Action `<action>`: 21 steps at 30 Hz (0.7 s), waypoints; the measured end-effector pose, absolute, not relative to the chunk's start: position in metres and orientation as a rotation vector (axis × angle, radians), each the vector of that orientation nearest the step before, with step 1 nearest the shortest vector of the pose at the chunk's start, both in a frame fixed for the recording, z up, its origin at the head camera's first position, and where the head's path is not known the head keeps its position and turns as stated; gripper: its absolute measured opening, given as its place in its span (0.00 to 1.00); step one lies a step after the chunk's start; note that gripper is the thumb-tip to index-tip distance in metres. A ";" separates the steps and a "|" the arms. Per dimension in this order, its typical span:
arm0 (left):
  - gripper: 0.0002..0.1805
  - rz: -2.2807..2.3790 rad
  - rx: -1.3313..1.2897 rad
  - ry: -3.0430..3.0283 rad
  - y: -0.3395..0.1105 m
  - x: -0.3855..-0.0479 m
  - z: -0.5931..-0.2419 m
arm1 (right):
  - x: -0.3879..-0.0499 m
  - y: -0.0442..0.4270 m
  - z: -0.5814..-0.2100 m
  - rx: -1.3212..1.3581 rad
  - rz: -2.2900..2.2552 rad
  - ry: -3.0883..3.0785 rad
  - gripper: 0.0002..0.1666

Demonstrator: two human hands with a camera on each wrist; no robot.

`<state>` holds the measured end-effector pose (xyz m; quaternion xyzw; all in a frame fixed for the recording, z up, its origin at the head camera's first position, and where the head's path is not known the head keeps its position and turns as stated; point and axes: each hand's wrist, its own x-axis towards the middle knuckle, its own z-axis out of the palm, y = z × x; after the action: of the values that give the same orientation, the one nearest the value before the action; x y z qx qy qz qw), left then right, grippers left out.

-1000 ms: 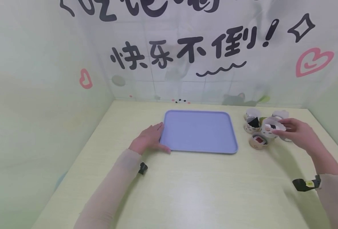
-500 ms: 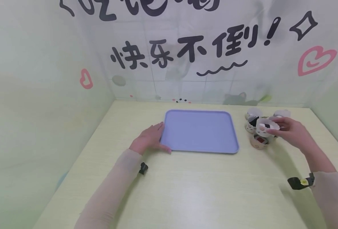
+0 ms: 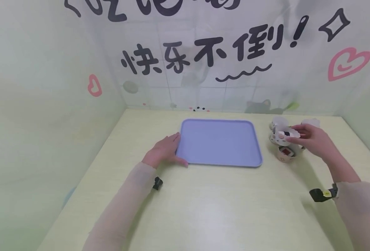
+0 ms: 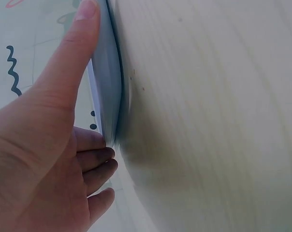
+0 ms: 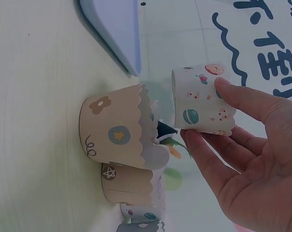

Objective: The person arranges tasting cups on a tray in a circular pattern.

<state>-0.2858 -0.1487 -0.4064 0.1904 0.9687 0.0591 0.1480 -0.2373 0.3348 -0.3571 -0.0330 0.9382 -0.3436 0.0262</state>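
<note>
In the head view, my right hand (image 3: 315, 141) pinches a white paper baking cup (image 3: 280, 138) by its sides, thumb against fingers. Small red and green prints cover this cup (image 5: 197, 99) in the right wrist view, where it hangs clear of the others. A small white, black and pinkish piece shows inside it. My left hand (image 3: 162, 151) rests at the left edge of a blue-purple tray (image 3: 217, 143), fingers along the side and thumb near the front corner. The left wrist view shows those fingertips touching the tray rim (image 4: 107, 96).
Several more paper cups stand right of the tray, among them a tan cup (image 5: 105, 130) with a dark red and white piece inside and a white cup (image 3: 279, 122) behind. The pale wooden table (image 3: 203, 205) meets a printed wall (image 3: 185, 99) at the back.
My right hand has carried the white paper cup leftward over the other cups, towards the tray. The left hand stays at the tray's edge.
</note>
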 end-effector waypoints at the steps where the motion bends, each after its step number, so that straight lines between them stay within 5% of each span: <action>1: 0.75 0.169 0.542 2.784 -0.149 -0.286 -0.407 | -0.239 0.334 -0.356 -0.099 -1.058 2.888 0.39; 21: 0.75 0.199 0.540 2.781 -0.146 -0.285 -0.403 | -0.252 0.307 -0.344 -0.111 -1.084 2.836 0.42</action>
<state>-0.2848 -0.1460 -0.4032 0.1880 0.9682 0.0694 0.1500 -0.2525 0.3073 -0.3437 -0.0366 0.9322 -0.3564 0.0517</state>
